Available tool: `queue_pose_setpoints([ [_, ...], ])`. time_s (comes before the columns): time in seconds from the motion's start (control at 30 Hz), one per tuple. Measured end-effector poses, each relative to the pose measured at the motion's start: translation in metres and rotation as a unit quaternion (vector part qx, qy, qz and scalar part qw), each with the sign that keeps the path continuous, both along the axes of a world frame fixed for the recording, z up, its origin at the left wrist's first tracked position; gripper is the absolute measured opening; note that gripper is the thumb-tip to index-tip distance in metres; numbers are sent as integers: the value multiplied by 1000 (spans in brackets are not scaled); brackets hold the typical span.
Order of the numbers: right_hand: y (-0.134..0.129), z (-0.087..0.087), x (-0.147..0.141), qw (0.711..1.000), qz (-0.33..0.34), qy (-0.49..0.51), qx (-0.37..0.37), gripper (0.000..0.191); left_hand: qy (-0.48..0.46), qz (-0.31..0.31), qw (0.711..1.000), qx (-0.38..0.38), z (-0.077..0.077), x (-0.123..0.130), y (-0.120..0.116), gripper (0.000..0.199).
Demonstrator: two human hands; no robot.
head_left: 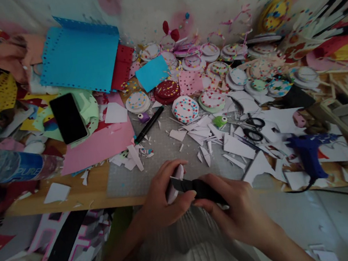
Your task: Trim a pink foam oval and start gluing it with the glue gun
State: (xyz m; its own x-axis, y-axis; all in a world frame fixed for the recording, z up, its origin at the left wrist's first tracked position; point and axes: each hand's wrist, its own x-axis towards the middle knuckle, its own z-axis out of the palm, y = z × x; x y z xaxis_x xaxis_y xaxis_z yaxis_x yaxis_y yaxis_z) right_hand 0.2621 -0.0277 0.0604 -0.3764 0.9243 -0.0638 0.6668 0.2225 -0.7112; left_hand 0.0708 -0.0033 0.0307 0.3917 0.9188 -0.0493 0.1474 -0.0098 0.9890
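Near the table's front edge, my left hand [163, 198] is closed round a small white round piece [172, 193], which is held on edge. My right hand [231, 200] grips the black handle of a cutter [205, 189]. Its dark flat end lies against the white piece, by my left thumb. Behind my hands, white paper scraps [200, 133] lie on a grey cutting mat [126, 181]. A black pen [149, 125] rests farther back on the mat.
Decorated round pieces [185, 109] crowd the back. Black-handled scissors [253, 130] and a blue glue gun [308, 155] lie at the right. At the left are a phone [68, 118], a water bottle [14, 164] and pink paper [99, 144].
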Motion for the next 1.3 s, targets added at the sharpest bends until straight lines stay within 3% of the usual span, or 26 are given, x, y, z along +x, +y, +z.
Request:
queue_pose_setpoints([
  [0.3, -2, 4, -4, 996, -10, -23, 89, 26, -44, 43, 998, 28, -9, 3, -11, 48],
  [0.5, -2, 1, -4, 995, -18, -31, 94, 22, -33, 69, 996, 42, -8, 8, -15, 39],
  [0.67, -2, 0, -3, 988, -82, -40, 123, 21, 18, 120, 992, 37, -7, 10, -14, 28],
  [0.83, 1, 1, 1, 988, -131, 35, 67, 18, -53, 79, 994, -45, -7, 5, -13, 58],
  [0.9, 3, 1, 4, 991, -114, 51, 36, 17, -80, 52, 993, -66, -7, 1, -13, 65],
  [1.03, 5, 3, 6, 999, -3, 41, 18, 22, -108, 3, 989, -99, -5, -3, -10, 64],
  [1.13, 5, 5, 9, 998, 52, 26, 22, 24, -80, -5, 994, -77, -3, -5, -6, 60],
  [1.3, 7, 7, 15, 996, 85, 14, 23, 25, -24, -62, 996, -65, 5, -5, 1, 65],
])
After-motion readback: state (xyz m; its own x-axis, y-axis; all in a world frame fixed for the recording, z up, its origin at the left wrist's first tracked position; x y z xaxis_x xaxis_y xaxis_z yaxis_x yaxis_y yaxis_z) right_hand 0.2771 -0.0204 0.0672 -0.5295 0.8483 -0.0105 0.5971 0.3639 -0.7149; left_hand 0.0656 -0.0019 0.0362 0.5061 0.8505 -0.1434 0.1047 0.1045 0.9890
